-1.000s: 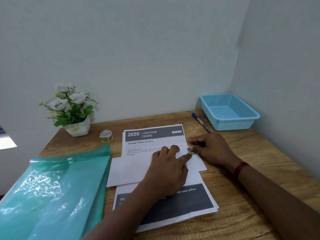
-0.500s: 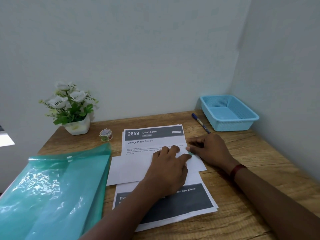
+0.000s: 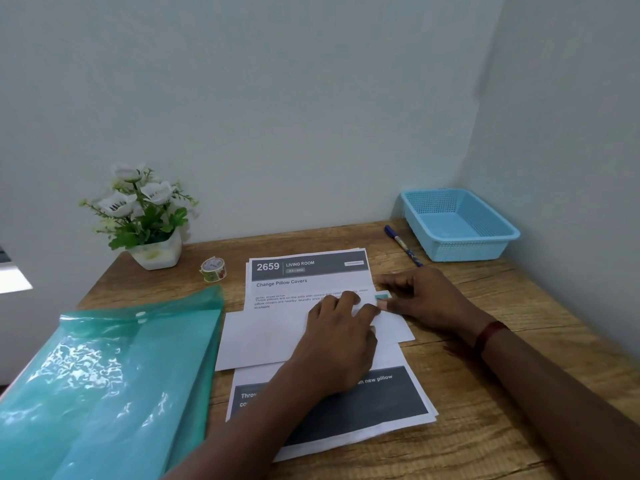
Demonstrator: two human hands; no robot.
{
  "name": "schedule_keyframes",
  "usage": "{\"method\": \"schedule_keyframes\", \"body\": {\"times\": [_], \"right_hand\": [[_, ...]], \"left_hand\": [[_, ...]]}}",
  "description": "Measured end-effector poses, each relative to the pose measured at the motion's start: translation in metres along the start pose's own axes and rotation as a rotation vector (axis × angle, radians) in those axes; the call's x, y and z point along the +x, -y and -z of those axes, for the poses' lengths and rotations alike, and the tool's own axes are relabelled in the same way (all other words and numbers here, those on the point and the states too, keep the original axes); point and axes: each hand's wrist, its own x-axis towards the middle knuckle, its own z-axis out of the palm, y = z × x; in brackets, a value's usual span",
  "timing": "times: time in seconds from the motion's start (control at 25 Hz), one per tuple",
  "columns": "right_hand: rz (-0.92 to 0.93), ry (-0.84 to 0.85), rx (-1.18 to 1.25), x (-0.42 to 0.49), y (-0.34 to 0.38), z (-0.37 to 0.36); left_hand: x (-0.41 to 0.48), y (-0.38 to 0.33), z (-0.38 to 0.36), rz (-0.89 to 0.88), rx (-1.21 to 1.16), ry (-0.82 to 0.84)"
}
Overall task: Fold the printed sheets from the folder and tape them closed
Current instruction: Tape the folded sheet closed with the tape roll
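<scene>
Teal, see-through plastic folder (image 3: 104, 375) lies nearest us at the left of the wooden table (image 3: 502, 393), its snap flap pointing away. Beside it sits the stack of printed white sheets (image 3: 391, 403) with a dark grey band along the near end. Across that stack lies a folded white sheet (image 3: 263, 337), blank side up. Our left hand (image 3: 336, 344) presses down on it, fingers slightly bent and spread, gripping nothing. At the fold's right end a small teal strip of tape (image 3: 382, 296) shows at the paper's edge. Our right hand (image 3: 426, 299), with a dark red band (image 3: 488, 336) on the wrist, rests on the table there, fingers loosely bent, thumb tip touching the strip; we cannot tell whether it pinches or only presses. Beyond, the stack's grey header reads "2659 LIVING ROOM". Farther left stands a small patterned tape roll (image 3: 213, 269), then a white pot of artificial white flowers (image 3: 156, 252) against the wall. Far right, a blue pen (image 3: 403, 245) lies just beside a light blue perforated plastic basket (image 3: 485, 251).
</scene>
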Motion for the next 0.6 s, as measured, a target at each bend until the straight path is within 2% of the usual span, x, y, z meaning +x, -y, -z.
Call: {"method": "schedule_keyframes", "body": {"times": [0.2, 0.36, 0.44, 0.52, 0.6], "right_hand": [[0.021, -0.023, -0.042, -0.007, 0.002, -0.004], [-0.033, -0.158, 0.142, -0.012, -0.002, -0.001], [-0.038, -0.223, 0.138, -0.016, -0.002, 0.000], [-0.024, -0.318, 0.078, -0.023, 0.003, 0.000], [-0.003, -0.436, 0.023, -0.039, 0.017, 0.003]], "left_hand": [[0.000, 0.001, 0.002, 0.013, -0.034, 0.006], [0.001, 0.000, 0.018, 0.134, -0.352, -0.178], [0.003, 0.012, 0.035, 0.213, -0.402, -0.273], [0.005, 0.038, 0.056, 0.266, -0.331, -0.229], [0.003, 0.066, 0.081, 0.306, -0.223, -0.042]]}}
